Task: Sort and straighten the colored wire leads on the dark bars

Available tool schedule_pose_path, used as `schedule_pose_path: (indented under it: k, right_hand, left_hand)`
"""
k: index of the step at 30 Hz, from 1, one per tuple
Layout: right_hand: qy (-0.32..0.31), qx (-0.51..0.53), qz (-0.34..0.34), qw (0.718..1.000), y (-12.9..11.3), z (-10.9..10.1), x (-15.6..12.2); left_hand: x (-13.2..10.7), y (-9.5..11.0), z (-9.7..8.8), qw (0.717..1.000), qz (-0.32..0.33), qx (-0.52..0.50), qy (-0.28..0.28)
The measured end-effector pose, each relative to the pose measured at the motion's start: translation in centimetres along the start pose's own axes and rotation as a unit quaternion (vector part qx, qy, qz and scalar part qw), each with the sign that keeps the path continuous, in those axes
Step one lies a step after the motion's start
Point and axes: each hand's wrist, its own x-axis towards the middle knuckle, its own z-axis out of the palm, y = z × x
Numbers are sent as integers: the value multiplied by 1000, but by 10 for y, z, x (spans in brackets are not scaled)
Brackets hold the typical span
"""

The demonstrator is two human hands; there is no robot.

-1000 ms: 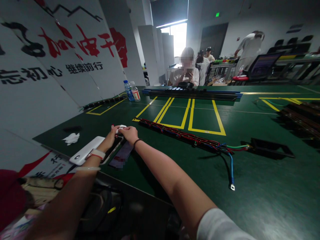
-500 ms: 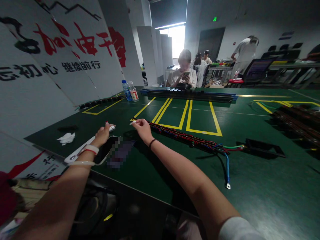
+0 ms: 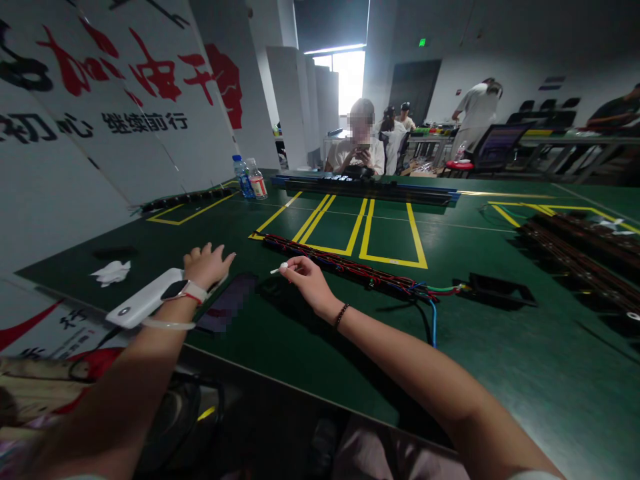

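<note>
My right hand (image 3: 309,285) pinches a small white piece with a short stem, which looks like an earbud (image 3: 278,269), above the green table (image 3: 280,360). My left hand (image 3: 206,268) is open, palm down with fingers spread. It covers part of a long white device (image 3: 143,300) with a round mark on its end. A dark flat item (image 3: 231,301), partly blurred, lies on the table beside that hand. Beyond my right hand stretches a wiring harness (image 3: 340,261) of red, black and blue wires, with a black rectangular frame (image 3: 503,291) near its right end.
A crumpled tissue (image 3: 111,273) lies at the left. Two bottles (image 3: 249,179) stand near the wall. Yellow tape outlines (image 3: 395,261) mark the table. Dark bundled strips (image 3: 580,267) lie at the right. A person (image 3: 357,143) sits across the table; others are farther back.
My left hand has opened from closed fingers to spread ones. My right hand has drawn back slightly from the harness's end, still holding the white piece. The view has shifted a little.
</note>
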Motion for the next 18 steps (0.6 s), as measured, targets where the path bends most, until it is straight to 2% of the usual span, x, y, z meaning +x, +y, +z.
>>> schedule_pose_path:
  k: [2, 4, 5, 6, 7, 9, 13, 16, 18]
  right_hand:
    - [-16, -11, -13, 1000, -10, -3, -15]
    - [-28, -21, -28, 999, -21, -8, -31]
    - [-32, -28, -33, 999, -26, -12, -40]
    - [-34, -37, -40, 998, -31, -16, -48]
    - [-33, -49, -48, 997, -35, -22, -56]
    - [-26, -79, -65, 994, -44, -34, -73]
    - [-20, -132, -73, 988, -57, -61, -106]
    - [-40, -154, -66, 985, -63, -75, -129]
    - [-66, -157, -60, 984, -67, -82, -143]
  left_hand:
    - [-22, 37, -16, 996, 33, -9, 78]
    - [-48, 76, -32, 990, 65, -75, 102]
    - [-63, 94, -40, 985, 72, -135, 81]
    - [-79, 110, -46, 972, 82, -217, 28]
    - [-95, 124, -52, 946, 92, -309, -35]
    - [-127, 146, -58, 867, 116, -460, -151]
    - [-186, 173, -58, 691, 124, -635, -322]
    - [-216, 183, -52, 590, 108, -697, -393]
    - [-230, 186, -50, 550, 104, -712, -424]
